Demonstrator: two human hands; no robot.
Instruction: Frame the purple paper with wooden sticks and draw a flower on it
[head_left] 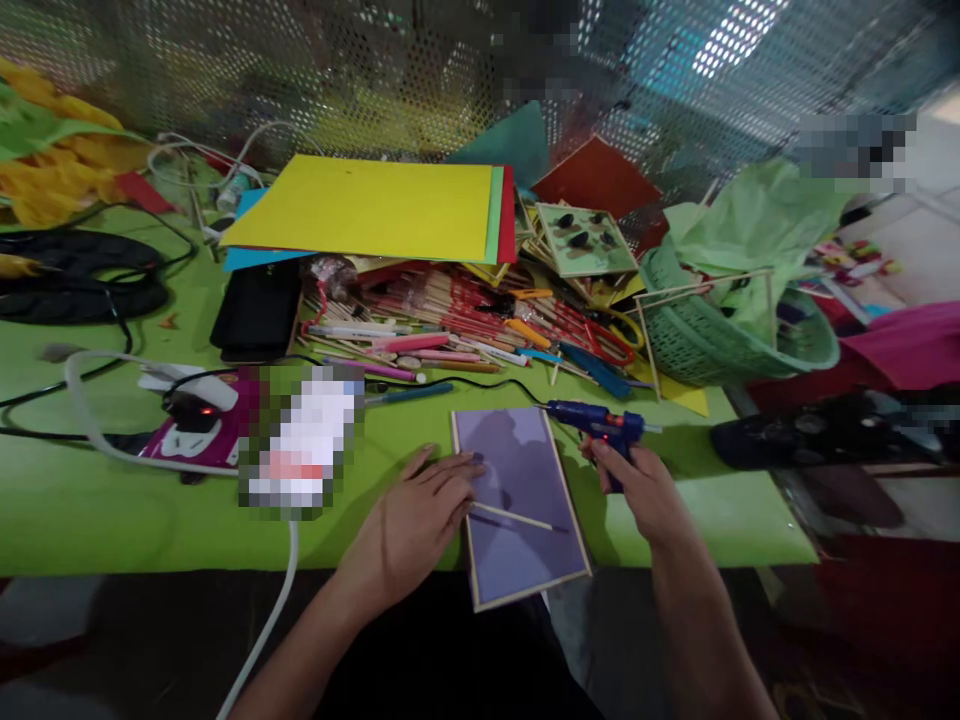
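Note:
In my right hand (639, 485) is a blue glue gun (589, 415), its nozzle turned to the right, away from the board, and its cord trailing left. My left hand (424, 520) lies over the left edge of a purple board (517, 565) framed with thin pale wooden strips. Between the fingers of that hand is a thin pale stick (517, 517), which sticks out to the right above the board and casts a shadow on it. The fingertips gripping it are partly hidden. The board's lower end reaches past the table's front edge.
Left of the board are a white phone (304, 440) and a purple power strip (199, 435) with cables. Behind lie pens, scissors (611, 340), wooden sticks and a stack of coloured sheets (360, 205). At the right stands a green basket (682, 330) on the green table (397, 410).

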